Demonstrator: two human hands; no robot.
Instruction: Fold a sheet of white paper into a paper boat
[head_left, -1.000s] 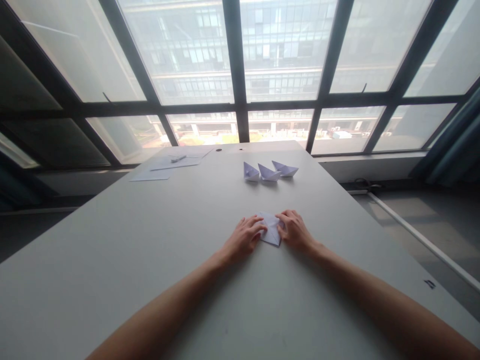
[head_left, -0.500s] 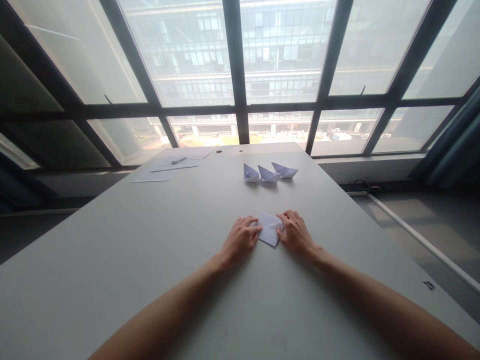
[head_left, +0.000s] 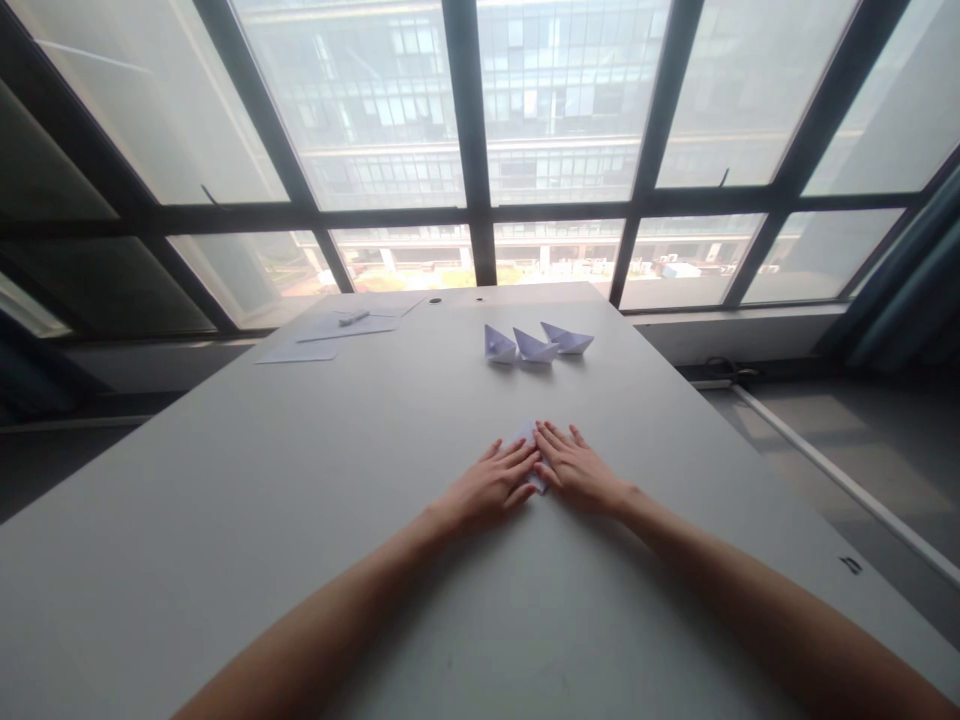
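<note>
A folded piece of white paper (head_left: 527, 430) lies flat on the white table (head_left: 315, 460), mostly covered by my hands. My left hand (head_left: 496, 480) rests on its left part with the fingers stretched out and lying flat. From the other side my right hand (head_left: 574, 468) presses down on the right part, its fingers also straight and slightly apart. The fingertips of both hands meet near the middle of the paper. Only the top corner and a small lower tip of the paper show.
Beyond my hands stand three folded paper boats (head_left: 535, 347) in a row. At the far left lie several sheets of paper (head_left: 300, 350) with a small whitish object (head_left: 354, 318) on top. Framed windows (head_left: 480, 150) rise behind the table.
Both hands have moved inward from the paper's side edges and flattened over it. The paper was mostly visible between them before and is now largely covered. The boats have not moved.
</note>
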